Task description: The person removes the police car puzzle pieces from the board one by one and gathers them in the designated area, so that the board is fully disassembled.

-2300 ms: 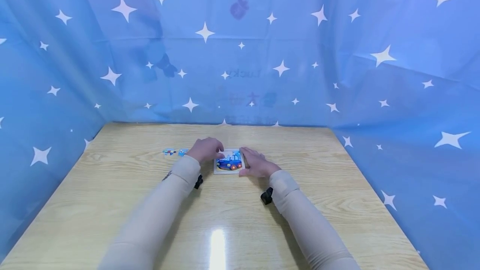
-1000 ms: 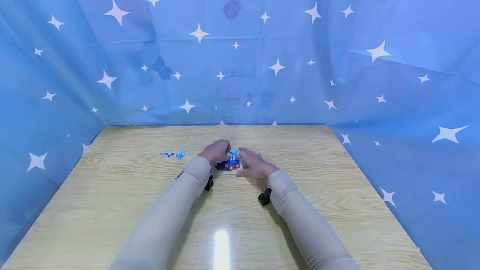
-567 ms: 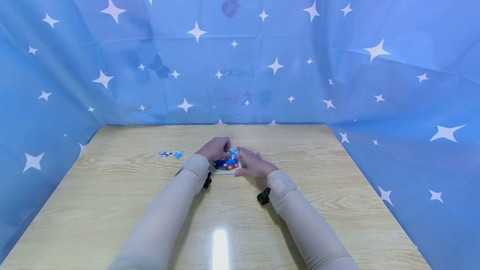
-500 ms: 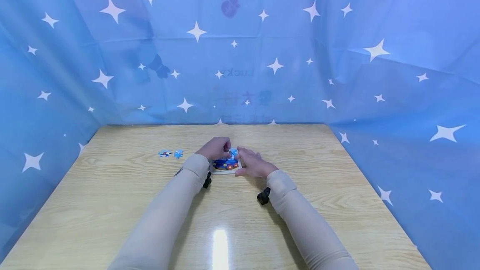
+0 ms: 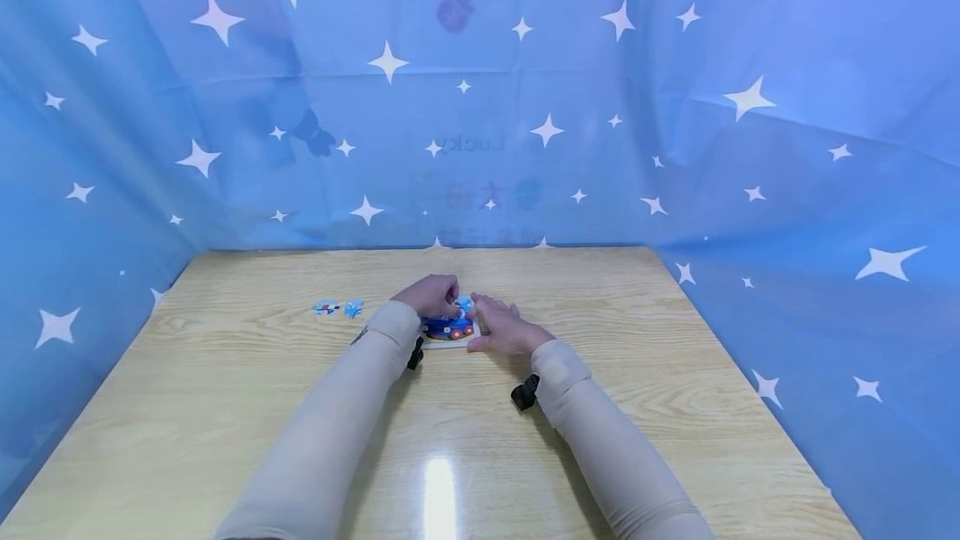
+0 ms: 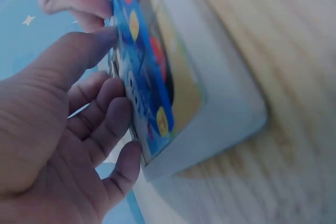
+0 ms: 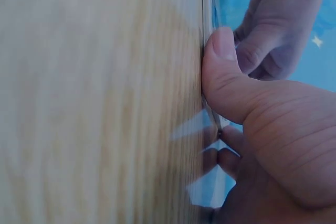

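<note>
A small framed jigsaw puzzle point(image 5: 448, 329) with a blue vehicle picture lies between both hands in the head view. Over its upper left part is my left hand point(image 5: 431, 297), thumb and fingers bent together at a puzzle piece point(image 6: 112, 61) that they mostly hide. In the left wrist view the fingertips of the left hand point(image 6: 63, 114) meet the picture surface. My right hand point(image 5: 504, 327) grips the puzzle's right side, thumb toward the near corner. The right wrist view shows the thumb of this right hand point(image 7: 273, 124) against the thin board edge point(image 7: 206, 3).
Two loose blue puzzle pieces lie left of the puzzle: one with red bits point(image 5: 326, 307) and a plainer one point(image 5: 353, 307). The wooden table point(image 5: 615, 440) ends at a blue starry curtain point(image 5: 480, 107). Black wrist cameras point(image 5: 525, 392) hang below the wrists.
Since the earliest frame my left hand has moved right, from the puzzle's left edge to over its upper part. The right hand keeps its hold. The head view has shifted slightly.
</note>
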`<state>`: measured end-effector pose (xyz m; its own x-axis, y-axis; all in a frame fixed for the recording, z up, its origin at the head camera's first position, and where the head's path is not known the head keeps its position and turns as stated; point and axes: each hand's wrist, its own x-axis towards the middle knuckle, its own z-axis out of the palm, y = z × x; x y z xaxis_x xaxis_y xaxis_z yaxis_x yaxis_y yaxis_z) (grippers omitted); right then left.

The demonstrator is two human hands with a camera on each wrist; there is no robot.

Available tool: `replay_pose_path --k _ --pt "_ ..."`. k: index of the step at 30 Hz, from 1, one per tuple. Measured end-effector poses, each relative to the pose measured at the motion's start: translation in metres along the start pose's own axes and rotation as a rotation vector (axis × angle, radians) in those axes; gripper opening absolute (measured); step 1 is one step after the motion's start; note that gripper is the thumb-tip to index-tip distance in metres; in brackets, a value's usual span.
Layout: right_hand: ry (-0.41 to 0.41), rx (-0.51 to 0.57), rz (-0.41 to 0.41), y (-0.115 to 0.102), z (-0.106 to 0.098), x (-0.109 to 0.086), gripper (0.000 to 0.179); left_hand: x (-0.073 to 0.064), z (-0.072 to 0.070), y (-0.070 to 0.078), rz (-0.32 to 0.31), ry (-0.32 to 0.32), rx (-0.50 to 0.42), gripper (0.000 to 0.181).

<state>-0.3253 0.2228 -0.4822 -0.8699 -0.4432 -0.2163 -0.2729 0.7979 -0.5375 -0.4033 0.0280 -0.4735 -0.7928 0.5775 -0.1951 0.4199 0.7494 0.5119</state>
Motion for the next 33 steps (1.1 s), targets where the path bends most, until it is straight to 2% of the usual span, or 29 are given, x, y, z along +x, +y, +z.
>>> replay_pose_path --k 3,7,13,16,24,29,33 --pt "-0.001 0.003 -0.006 0.0 0.001 0.002 0.035 0.0 -0.001 -0.006 0.026 0.015 0.011 0.017" --pt "-0.005 0.006 -0.007 -0.002 0.001 0.002 0.035 0.003 0.0 -0.015 0.083 0.066 0.067 0.012" --pt "0.003 0.005 -0.009 -0.006 0.0 0.002 0.044 0.002 -0.002 -0.019 0.092 0.113 0.136 0.012" --pt "0.005 0.008 -0.007 -0.007 0.0 0.001 0.047 0.001 -0.004 -0.019 0.089 0.122 0.13 0.012" --pt "0.009 0.008 -0.011 -0.006 -0.001 -0.001 0.038 -0.003 -0.005 -0.019 0.118 0.121 0.071 0.014" --pt "0.014 0.007 -0.003 -0.005 0.0 -0.001 0.042 -0.005 -0.006 -0.023 0.149 0.123 0.049 0.013" --pt "0.01 0.005 -0.002 -0.003 0.0 -0.002 0.047 -0.009 -0.008 -0.024 0.149 0.126 0.036 0.013"
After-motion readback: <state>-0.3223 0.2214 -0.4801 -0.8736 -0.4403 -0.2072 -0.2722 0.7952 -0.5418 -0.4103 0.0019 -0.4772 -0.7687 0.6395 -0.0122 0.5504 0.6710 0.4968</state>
